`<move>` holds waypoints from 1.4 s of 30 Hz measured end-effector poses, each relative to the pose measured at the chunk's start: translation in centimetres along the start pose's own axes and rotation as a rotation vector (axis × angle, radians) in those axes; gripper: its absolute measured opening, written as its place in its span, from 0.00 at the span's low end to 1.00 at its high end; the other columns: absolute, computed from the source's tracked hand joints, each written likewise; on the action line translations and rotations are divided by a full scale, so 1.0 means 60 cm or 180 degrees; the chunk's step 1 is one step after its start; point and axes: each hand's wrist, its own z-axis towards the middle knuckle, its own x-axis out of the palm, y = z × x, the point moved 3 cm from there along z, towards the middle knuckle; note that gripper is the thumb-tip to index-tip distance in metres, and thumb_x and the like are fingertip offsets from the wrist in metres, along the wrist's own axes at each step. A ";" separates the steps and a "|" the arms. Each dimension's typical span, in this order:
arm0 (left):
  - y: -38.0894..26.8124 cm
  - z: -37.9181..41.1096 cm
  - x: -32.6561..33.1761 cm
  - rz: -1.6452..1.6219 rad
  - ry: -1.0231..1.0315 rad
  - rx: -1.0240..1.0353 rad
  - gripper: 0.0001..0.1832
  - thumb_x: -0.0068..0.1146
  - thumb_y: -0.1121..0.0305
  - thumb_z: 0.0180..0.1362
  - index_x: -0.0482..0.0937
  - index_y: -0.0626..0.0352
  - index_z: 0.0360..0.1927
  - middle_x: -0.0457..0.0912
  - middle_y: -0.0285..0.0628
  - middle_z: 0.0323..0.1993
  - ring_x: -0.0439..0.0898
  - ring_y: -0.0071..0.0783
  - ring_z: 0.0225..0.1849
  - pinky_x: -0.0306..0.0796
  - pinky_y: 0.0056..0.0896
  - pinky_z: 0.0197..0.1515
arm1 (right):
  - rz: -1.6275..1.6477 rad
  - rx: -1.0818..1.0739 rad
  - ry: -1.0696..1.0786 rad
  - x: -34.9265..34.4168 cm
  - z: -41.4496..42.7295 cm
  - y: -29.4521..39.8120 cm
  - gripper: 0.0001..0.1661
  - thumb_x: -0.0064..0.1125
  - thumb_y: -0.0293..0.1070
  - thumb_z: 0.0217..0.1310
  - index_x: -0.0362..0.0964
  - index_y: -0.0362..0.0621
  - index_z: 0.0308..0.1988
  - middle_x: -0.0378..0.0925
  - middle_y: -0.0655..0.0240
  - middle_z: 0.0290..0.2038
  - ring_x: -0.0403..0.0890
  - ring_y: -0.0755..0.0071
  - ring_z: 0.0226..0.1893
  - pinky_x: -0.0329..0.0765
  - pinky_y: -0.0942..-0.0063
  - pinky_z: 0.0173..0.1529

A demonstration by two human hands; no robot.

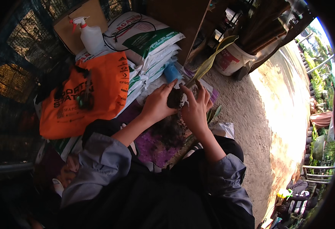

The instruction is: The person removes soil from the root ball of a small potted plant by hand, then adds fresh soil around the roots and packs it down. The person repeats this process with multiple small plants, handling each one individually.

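Observation:
My left hand [158, 105] curls around the left side of a dark clump of soil [173, 98], thumb below and fingers above. On the other side, my right hand [195, 110] has its bent fingers against the clump, near some white patches on it. A long leaf with yellow edges [207, 63], which looks like a snake plant's, rises from just above the clump and leans to the upper right. Whether it is rooted in the clump is hidden by my fingers. Loose dark soil [167, 130] lies below my hands on a purple sheet [149, 146].
To the left, an orange bag [104, 77] leans on stacked printed sacks [156, 51], with a white spray bottle [91, 37] behind it. A blue plastic item [172, 71] lies beyond my hands. Green leaves [214, 114], clear plastic [224, 129] and a white bucket [232, 60] are on the right.

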 end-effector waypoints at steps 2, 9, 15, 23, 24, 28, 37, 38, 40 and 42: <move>-0.004 0.001 0.001 -0.0009 -0.0028 0.0088 0.48 0.70 0.68 0.34 0.60 0.56 0.63 0.72 0.51 0.50 0.73 0.50 0.50 0.69 0.42 0.51 | -0.0112 -0.0055 0.0050 -0.002 -0.002 -0.002 0.36 0.52 0.21 0.36 0.70 0.59 0.50 0.50 0.50 0.63 0.53 0.44 0.62 0.50 0.51 0.58; -0.017 0.004 0.001 0.0181 0.0094 0.0030 0.47 0.70 0.68 0.35 0.61 0.51 0.63 0.73 0.51 0.49 0.73 0.51 0.50 0.69 0.42 0.51 | -0.0432 -0.0248 -0.0122 -0.009 -0.009 0.000 0.31 0.51 0.21 0.38 0.72 0.60 0.47 0.49 0.51 0.64 0.52 0.43 0.62 0.50 0.51 0.59; -0.022 0.005 -0.003 0.0074 0.0030 0.0075 0.46 0.71 0.68 0.34 0.63 0.49 0.62 0.72 0.53 0.49 0.73 0.52 0.50 0.69 0.44 0.50 | 0.0040 -0.0295 -0.0325 -0.029 -0.001 -0.009 0.25 0.52 0.22 0.37 0.75 0.57 0.40 0.54 0.52 0.62 0.55 0.43 0.61 0.51 0.52 0.59; -0.006 0.006 0.001 -0.0411 0.0059 -0.0187 0.44 0.71 0.67 0.35 0.64 0.56 0.60 0.73 0.53 0.49 0.72 0.51 0.52 0.68 0.43 0.53 | -0.0409 -0.0819 -0.0035 -0.030 -0.012 -0.016 0.26 0.56 0.25 0.39 0.76 0.61 0.42 0.63 0.64 0.59 0.63 0.55 0.57 0.52 0.53 0.56; -0.001 0.005 0.002 -0.0492 0.0047 -0.0168 0.44 0.71 0.67 0.35 0.64 0.57 0.60 0.73 0.54 0.50 0.72 0.50 0.53 0.67 0.42 0.53 | -0.0305 -0.0752 -0.0057 -0.030 -0.014 -0.014 0.26 0.56 0.24 0.38 0.77 0.62 0.42 0.63 0.64 0.59 0.62 0.54 0.57 0.52 0.53 0.56; 0.003 0.005 0.003 -0.0736 0.0122 -0.0206 0.42 0.70 0.67 0.37 0.65 0.62 0.58 0.73 0.54 0.51 0.73 0.43 0.54 0.66 0.37 0.55 | -0.0062 -0.0648 -0.0066 -0.038 -0.011 -0.016 0.26 0.56 0.23 0.37 0.78 0.61 0.40 0.62 0.63 0.59 0.61 0.50 0.58 0.52 0.52 0.57; 0.012 0.013 0.013 -0.2570 0.0232 -0.0787 0.36 0.69 0.71 0.41 0.66 0.65 0.56 0.75 0.41 0.48 0.72 0.25 0.50 0.65 0.27 0.55 | 0.1911 0.0379 0.0220 -0.014 -0.005 -0.060 0.24 0.50 0.20 0.38 0.78 0.54 0.39 0.61 0.55 0.59 0.58 0.48 0.61 0.56 0.56 0.61; 0.009 0.015 0.012 -0.2593 0.0187 -0.0702 0.34 0.68 0.71 0.43 0.66 0.65 0.55 0.74 0.40 0.47 0.72 0.24 0.50 0.65 0.27 0.55 | 0.1995 0.0570 0.0317 -0.012 -0.008 -0.070 0.22 0.50 0.20 0.39 0.77 0.49 0.39 0.62 0.56 0.59 0.60 0.50 0.61 0.58 0.61 0.61; -0.001 0.021 0.004 -0.2481 0.0138 -0.0497 0.34 0.68 0.71 0.42 0.66 0.65 0.55 0.74 0.40 0.47 0.72 0.23 0.50 0.65 0.27 0.55 | 0.2656 0.1005 0.0645 -0.008 -0.009 -0.081 0.22 0.50 0.20 0.39 0.76 0.47 0.40 0.63 0.57 0.58 0.61 0.52 0.60 0.59 0.61 0.60; -0.003 0.022 0.003 -0.2566 0.0153 -0.0452 0.34 0.68 0.72 0.42 0.66 0.64 0.55 0.74 0.39 0.46 0.72 0.23 0.49 0.66 0.27 0.54 | 0.2604 0.0929 0.0551 -0.011 -0.007 -0.080 0.24 0.50 0.20 0.40 0.74 0.47 0.42 0.64 0.57 0.57 0.63 0.52 0.59 0.60 0.62 0.60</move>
